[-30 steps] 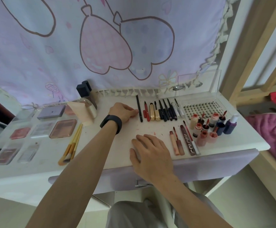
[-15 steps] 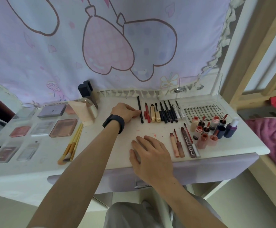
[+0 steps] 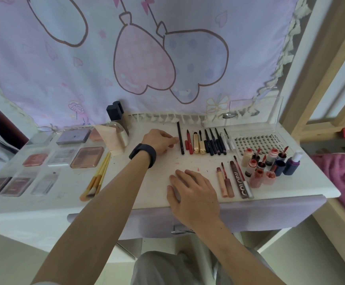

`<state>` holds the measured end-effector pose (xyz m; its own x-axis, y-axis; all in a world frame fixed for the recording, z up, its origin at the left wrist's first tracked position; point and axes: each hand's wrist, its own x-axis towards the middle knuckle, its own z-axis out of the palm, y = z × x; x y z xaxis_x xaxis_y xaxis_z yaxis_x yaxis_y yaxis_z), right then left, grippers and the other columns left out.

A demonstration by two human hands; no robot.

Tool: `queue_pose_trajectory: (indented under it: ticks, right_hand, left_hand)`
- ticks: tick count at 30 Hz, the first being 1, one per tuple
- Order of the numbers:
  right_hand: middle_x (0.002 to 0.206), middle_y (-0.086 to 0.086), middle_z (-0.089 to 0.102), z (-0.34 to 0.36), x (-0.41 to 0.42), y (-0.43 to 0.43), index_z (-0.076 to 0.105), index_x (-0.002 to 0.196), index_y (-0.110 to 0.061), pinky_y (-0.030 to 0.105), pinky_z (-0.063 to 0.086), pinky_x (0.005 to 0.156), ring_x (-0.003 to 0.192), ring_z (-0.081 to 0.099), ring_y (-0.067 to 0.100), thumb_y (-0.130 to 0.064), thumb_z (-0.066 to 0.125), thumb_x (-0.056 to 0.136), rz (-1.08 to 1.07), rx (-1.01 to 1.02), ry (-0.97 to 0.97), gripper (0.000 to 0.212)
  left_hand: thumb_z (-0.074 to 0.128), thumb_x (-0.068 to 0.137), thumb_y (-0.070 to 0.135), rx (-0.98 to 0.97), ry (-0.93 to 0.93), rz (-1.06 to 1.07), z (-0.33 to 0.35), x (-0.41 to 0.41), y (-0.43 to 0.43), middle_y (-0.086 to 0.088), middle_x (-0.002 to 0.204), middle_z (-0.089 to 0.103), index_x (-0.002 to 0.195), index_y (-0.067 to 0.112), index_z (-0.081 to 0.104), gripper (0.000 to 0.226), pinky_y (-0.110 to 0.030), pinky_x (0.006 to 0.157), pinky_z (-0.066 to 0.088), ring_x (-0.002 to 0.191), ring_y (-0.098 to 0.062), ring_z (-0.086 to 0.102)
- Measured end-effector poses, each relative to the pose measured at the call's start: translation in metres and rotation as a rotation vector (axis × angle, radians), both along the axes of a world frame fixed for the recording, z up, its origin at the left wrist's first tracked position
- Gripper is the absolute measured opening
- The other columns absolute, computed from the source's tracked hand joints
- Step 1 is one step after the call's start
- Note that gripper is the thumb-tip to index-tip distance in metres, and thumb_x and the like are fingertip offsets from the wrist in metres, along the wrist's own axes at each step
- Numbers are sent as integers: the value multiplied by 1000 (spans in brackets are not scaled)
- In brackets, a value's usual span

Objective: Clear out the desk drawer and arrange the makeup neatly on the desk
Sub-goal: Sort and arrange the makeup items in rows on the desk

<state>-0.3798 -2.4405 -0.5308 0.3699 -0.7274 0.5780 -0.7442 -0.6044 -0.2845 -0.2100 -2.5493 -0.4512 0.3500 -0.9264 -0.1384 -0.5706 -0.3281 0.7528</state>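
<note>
My left hand (image 3: 160, 140), with a black wristband, lies at the back of the white desk (image 3: 151, 182). Its curled fingertips pinch a small pale clear stick (image 3: 177, 143) just left of a long black pencil (image 3: 180, 138). A row of pencils and gold tubes (image 3: 205, 141) runs to the right. My right hand (image 3: 194, 192) rests flat on the desk near its front edge, fingers spread, holding nothing. Lip gloss tubes (image 3: 234, 179) lie right of it. The lilac drawer front (image 3: 270, 212) sits under the desk edge.
Small bottles (image 3: 266, 163) and a lash tray (image 3: 256, 140) fill the right side. Palettes (image 3: 86, 157) and makeup brushes (image 3: 97, 177) lie on the left, with a dark bottle (image 3: 116, 112) at the back. A curtain hangs behind and a wooden bed frame (image 3: 321, 79) stands on the right.
Both hands stay almost where they were. The view has tilted up slightly.
</note>
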Motion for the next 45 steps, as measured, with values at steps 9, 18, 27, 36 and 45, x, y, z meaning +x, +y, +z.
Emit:
queue_pose_trajectory:
  ticks: [9, 18, 27, 36, 45]
  right_hand:
    - [119, -3, 73, -1, -1, -1, 74, 113, -24, 38, 54, 92, 114, 63, 20, -41, 52, 96, -14, -21, -1, 33]
    - [122, -4, 71, 3, -1, 0, 73, 117, -23, 39, 54, 93, 116, 61, 21, -43, 48, 96, 3, 23, 53, 37]
    - [118, -2, 73, 10, -3, 1, 74, 114, -20, 39, 56, 90, 112, 63, 21, -41, 50, 95, 21, -8, 48, 37]
    - [117, -2, 73, 11, -3, 1, 75, 113, -20, 39, 56, 91, 111, 64, 21, -41, 52, 94, 25, 8, 26, 37]
    - [103, -15, 71, 51, -14, 17, 58, 122, -35, 18, 47, 74, 92, 64, 5, -65, 23, 98, 199, 488, -591, 52]
  left_hand:
    - [64, 92, 36, -494, -226, 145, 21, 17, 79, 17, 92, 63, 105, 34, 61, 13, -22, 67, 46, 78, -3, 58]
    - [60, 92, 32, -426, -442, 346, 29, 91, 111, -10, 155, 30, 147, 21, 41, 59, -49, 106, 40, 131, -36, 38]
    - [57, 90, 40, -384, -208, 268, 24, 121, 107, 15, 102, 61, 100, 44, 49, 13, -20, 64, 39, 92, -8, 59]
    - [74, 88, 27, -542, 230, 415, 41, 93, 141, 11, 91, 68, 96, 29, 64, 14, -24, 74, 52, 82, -9, 64]
    - [72, 91, 17, -526, 1066, 369, 42, 2, 190, -10, 102, 75, 112, 7, 63, 24, -23, 70, 57, 83, -16, 73]
